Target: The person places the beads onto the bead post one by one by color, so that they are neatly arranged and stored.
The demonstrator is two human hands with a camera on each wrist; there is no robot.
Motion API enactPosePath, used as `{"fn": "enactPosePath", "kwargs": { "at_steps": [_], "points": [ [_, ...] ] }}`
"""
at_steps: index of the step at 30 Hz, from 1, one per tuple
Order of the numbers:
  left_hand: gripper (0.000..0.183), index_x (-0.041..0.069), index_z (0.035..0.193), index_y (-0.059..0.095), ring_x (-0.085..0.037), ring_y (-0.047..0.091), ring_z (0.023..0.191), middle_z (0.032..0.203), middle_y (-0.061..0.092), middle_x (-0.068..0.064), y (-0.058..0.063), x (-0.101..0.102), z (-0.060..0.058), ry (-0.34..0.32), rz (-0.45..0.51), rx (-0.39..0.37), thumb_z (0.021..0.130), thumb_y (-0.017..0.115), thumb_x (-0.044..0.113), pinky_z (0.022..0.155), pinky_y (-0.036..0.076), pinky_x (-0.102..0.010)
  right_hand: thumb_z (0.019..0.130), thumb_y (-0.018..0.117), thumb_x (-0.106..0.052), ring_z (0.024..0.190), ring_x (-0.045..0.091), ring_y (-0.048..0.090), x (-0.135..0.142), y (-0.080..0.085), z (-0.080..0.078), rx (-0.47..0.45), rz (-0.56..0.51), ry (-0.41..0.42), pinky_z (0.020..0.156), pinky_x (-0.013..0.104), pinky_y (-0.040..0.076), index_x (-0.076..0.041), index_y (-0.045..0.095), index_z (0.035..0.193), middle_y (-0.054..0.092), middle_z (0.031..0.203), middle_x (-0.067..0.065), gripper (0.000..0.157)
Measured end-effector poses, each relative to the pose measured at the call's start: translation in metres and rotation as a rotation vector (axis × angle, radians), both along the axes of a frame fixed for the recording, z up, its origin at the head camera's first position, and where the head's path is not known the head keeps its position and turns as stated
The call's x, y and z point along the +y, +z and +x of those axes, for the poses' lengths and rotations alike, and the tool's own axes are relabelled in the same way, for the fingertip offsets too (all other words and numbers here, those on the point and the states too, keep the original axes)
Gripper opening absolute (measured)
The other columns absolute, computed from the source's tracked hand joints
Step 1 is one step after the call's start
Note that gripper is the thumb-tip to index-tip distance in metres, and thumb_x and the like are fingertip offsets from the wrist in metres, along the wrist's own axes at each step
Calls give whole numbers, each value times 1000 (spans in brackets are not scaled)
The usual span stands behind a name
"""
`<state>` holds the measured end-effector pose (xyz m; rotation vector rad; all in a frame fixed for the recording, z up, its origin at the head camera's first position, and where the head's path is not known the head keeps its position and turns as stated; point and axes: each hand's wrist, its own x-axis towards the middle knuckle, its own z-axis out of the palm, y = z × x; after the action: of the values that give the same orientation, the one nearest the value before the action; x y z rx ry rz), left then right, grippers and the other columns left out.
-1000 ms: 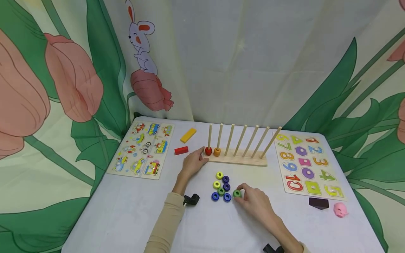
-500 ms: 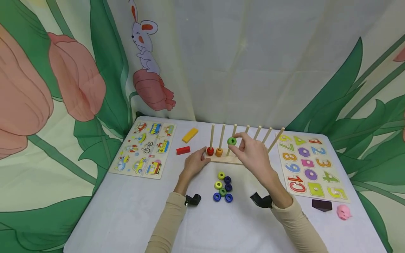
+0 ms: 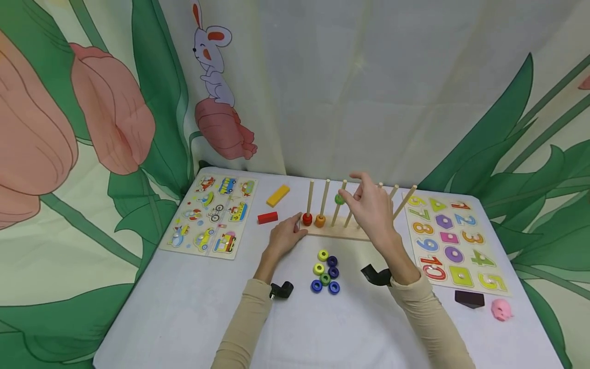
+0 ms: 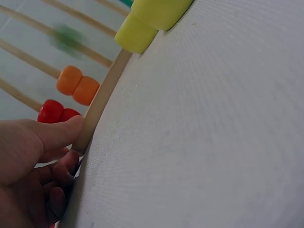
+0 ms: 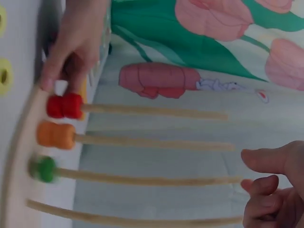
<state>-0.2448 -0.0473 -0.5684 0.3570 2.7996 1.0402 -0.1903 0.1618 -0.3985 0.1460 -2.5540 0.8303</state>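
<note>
My left hand [image 3: 283, 237] grips the left end of a wooden peg stand [image 3: 338, 233], with thumb and fingers around the base end in the left wrist view. Two red beads [image 5: 64, 106] sit on the first peg and two orange beads [image 5: 56, 135] on the second. A green bead [image 3: 339, 199] is threaded on the third peg, high up in the head view; it is blurred in the left wrist view and near the base in the right wrist view. My right hand [image 3: 375, 215] is beside that peg's top, thumb and forefinger apart, holding nothing.
Loose yellow, green, blue and dark blue beads [image 3: 325, 279] lie before the stand. A vehicle puzzle board [image 3: 207, 215] is at left, a number puzzle [image 3: 454, 241] at right. Red [image 3: 268, 218] and yellow blocks [image 3: 278, 195], a dark block [image 3: 469, 299] and pink pig toy [image 3: 501, 309] lie around.
My right hand has lifted the green bead from the table, carried it to the third peg and let go of it. My left hand stays on the stand's end.
</note>
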Motion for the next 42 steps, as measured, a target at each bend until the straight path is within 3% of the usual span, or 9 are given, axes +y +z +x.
{"fn": "enactPosePath", "kwargs": {
  "at_steps": [4, 10, 14, 19, 24, 27, 30, 37, 42],
  "points": [
    [62, 16, 143, 45, -14, 47, 57, 68, 52, 3, -1, -1, -1, -4, 4, 15, 89, 66, 39, 51, 32, -27, 86, 71, -26, 44, 13, 39, -1, -28, 19, -17, -10, 33, 42, 31, 29, -9, 63, 114, 47, 58, -4, 33],
    [62, 15, 143, 46, -14, 47, 56, 68, 52, 3, 2, 0, -4, -11, 0, 24, 89, 65, 40, 50, 32, -26, 83, 74, -26, 45, 9, 41, -10, -80, 54, -312, 76, 141, 41, 27, 32, -12, 67, 102, 48, 55, -8, 24],
    [62, 15, 142, 46, -14, 47, 57, 68, 52, 2, 5, 0, -4, -11, 3, 28, 89, 66, 39, 50, 32, -27, 78, 79, -27, 44, 6, 43, -17, -104, 76, -454, 162, 204, 41, 26, 34, -13, 69, 95, 47, 52, -11, 25],
    [61, 15, 142, 47, -14, 47, 58, 69, 52, 2, 6, 1, -3, -1, 6, 22, 89, 66, 38, 51, 33, -28, 74, 81, -27, 45, 6, 41, -24, -123, 89, -449, 240, 209, 40, 26, 33, -13, 68, 91, 45, 52, -11, 26],
    [62, 15, 142, 46, -14, 47, 57, 68, 52, 2, 5, 1, -2, -5, -9, 8, 89, 65, 39, 51, 32, -28, 78, 78, -27, 44, 6, 39, -26, -129, 92, -451, 246, 191, 40, 26, 30, -12, 67, 91, 43, 51, -10, 23],
    [62, 14, 142, 46, -15, 47, 57, 68, 52, 1, 4, 1, -1, -2, -2, 7, 88, 66, 39, 51, 32, -28, 79, 76, -28, 41, 5, 38, -26, -119, 92, -436, 249, 177, 38, 26, 29, -10, 67, 91, 42, 48, -10, 24],
    [62, 14, 142, 47, -16, 47, 57, 68, 52, 1, 4, 1, 0, 6, 5, 0, 88, 66, 38, 52, 32, -28, 82, 73, -30, 39, 5, 37, -24, -92, 87, -392, 246, 157, 36, 25, 29, -7, 67, 94, 41, 47, -10, 26],
    [62, 15, 142, 46, -15, 47, 57, 69, 52, 1, 3, -3, 0, 17, -6, 1, 88, 66, 39, 52, 32, -28, 89, 63, -36, 41, 12, 40, -12, 3, 36, -134, 171, 54, 38, 29, 31, -5, 64, 106, 50, 54, -4, 35],
    [63, 15, 143, 45, -15, 47, 57, 68, 52, 1, 3, -2, 0, -2, 12, -4, 89, 66, 39, 52, 32, -27, 91, 60, -36, 38, 15, 40, 0, 31, 9, -7, 151, -21, 36, 31, 30, -3, 65, 105, 54, 55, -1, 36]
  ]
}}
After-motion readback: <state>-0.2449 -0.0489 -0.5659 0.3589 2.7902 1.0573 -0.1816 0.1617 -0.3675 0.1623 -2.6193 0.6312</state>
